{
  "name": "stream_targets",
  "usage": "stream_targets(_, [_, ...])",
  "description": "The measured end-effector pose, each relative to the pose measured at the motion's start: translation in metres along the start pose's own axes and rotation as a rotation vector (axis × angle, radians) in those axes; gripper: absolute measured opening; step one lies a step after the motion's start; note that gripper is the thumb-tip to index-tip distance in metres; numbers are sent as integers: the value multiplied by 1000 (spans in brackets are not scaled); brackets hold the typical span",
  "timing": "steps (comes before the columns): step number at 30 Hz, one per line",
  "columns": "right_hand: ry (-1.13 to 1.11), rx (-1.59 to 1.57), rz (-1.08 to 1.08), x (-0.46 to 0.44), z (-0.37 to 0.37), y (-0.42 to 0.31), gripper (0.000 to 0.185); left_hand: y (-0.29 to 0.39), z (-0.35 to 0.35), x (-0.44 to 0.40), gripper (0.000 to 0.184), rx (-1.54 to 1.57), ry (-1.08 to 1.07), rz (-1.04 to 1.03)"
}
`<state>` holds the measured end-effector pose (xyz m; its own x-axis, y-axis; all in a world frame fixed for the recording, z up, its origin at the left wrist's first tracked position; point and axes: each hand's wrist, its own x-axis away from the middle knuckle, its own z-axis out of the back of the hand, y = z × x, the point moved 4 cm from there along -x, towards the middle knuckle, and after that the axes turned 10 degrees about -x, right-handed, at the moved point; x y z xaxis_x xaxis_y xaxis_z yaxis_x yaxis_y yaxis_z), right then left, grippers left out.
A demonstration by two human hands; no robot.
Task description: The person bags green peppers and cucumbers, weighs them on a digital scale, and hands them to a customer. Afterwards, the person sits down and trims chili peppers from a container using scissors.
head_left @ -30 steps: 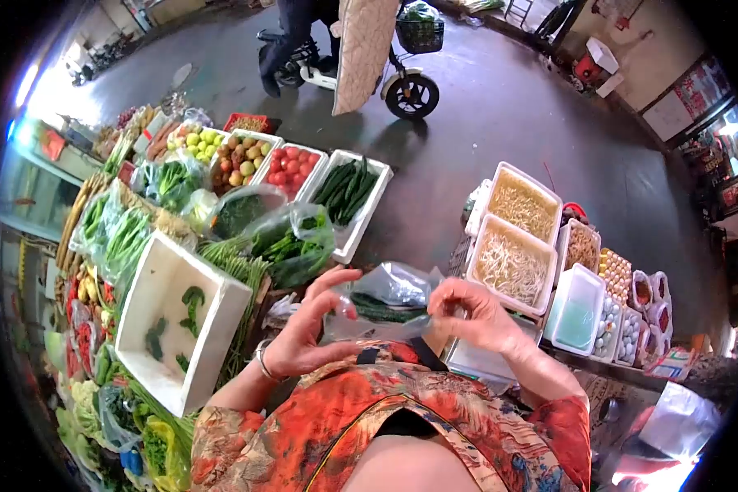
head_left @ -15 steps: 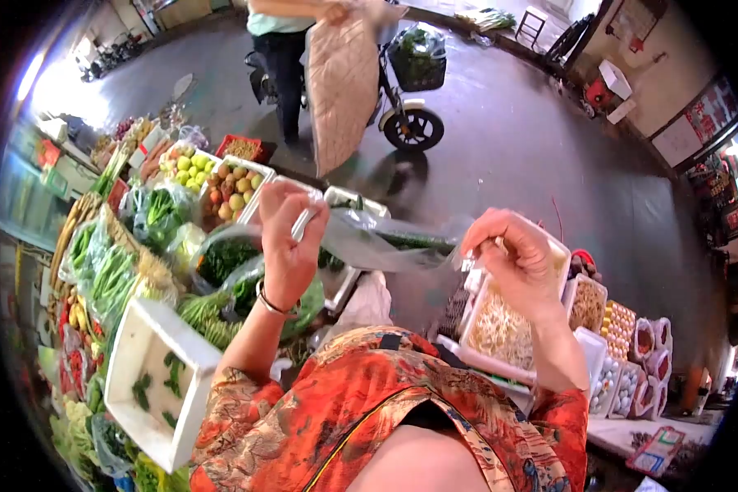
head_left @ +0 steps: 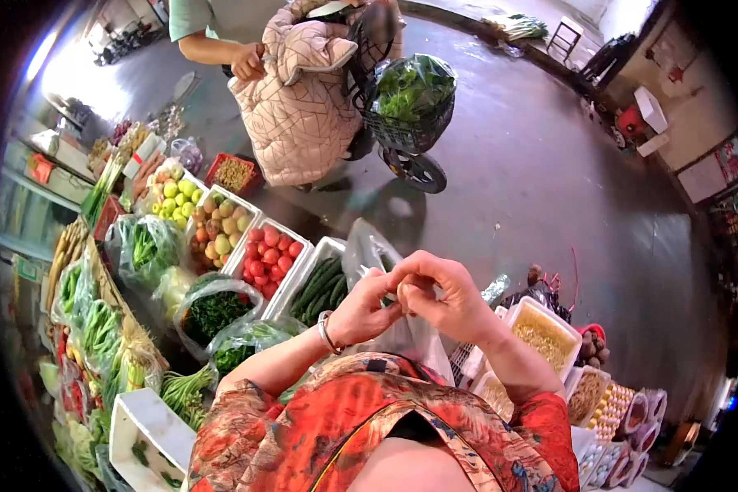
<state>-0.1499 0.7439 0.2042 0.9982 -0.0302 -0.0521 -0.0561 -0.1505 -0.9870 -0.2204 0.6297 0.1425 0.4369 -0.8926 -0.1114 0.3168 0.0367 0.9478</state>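
Crate point(head_left: 331, 242): stands left of bag point(head_left: 418, 338), packed with cucumbers point(head_left: 320, 291); likely placed within easy reach.
Bag: hangs low, overlapping crate's edge in view; points loose flap point(head_left: 366, 239) up and away; slants along long axis, upper left to lower right. Cannot tell contents.
Right hand point(head_left: 444, 297): curled closed, apparently pinching film.
Left hand point(head_left: 359, 313): likewise closed, meeting right fingertips, presumably for control of thin plastic.

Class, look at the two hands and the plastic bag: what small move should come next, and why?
Probably draw the bag into a knot: the left hand and right hand meet at it, curled close together, though whether it is already tied is hidden.
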Motion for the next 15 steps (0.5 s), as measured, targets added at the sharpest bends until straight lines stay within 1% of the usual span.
stream_targets(1, [0, -86, -21, -10, 16, 1, 17, 0, 3, -18, 19, 0, 12, 12])
stream_targets(2, [-14, -96, -36, -19, 33, 2, 17, 0, 3, -34, 17, 47, -3, 59])
stream_targets(3, [27, -90, -10, -28, 51, 1, 16, -1, 1, -50, 15, 97, -20, 110])
stream_targets(4, [70, -82, 20, -34, 71, 1, 16, -10, -3, -64, 11, 174, -84, 144])
stream_targets(6, [51, -151, -32, -48, 113, 12, 19, -7, -13, -96, 12, 559, -94, 307])
stream_targets(8, [120, 116, 135, -55, 149, 16, 22, -14, -14, -123, 13, 460, -31, 409])
stream_targets(9, [117, 153, 142, -58, 166, 15, 28, -13, -11, -137, 13, 366, -41, 409])
stream_targets(10, [49, 109, 32, -60, 181, 12, 43, -9, -9, -150, 12, 399, -26, 395])
stream_targets(12, [-48, 55, -189, -61, 204, 15, 59, -14, -7, -173, 12, 453, -22, 450])
stream_targets(13, [-55, 105, -101, -64, 211, 19, 65, -10, -9, -185, 13, 484, 14, 422])
stream_targets(14, [-55, 100, -106, -70, 222, 24, 65, -4, -10, -200, 13, 486, 14, 429])
stream_targets(15, [-21, 27, -111, -77, 235, 27, 60, 4, -8, -217, 14, 431, 1, 403])
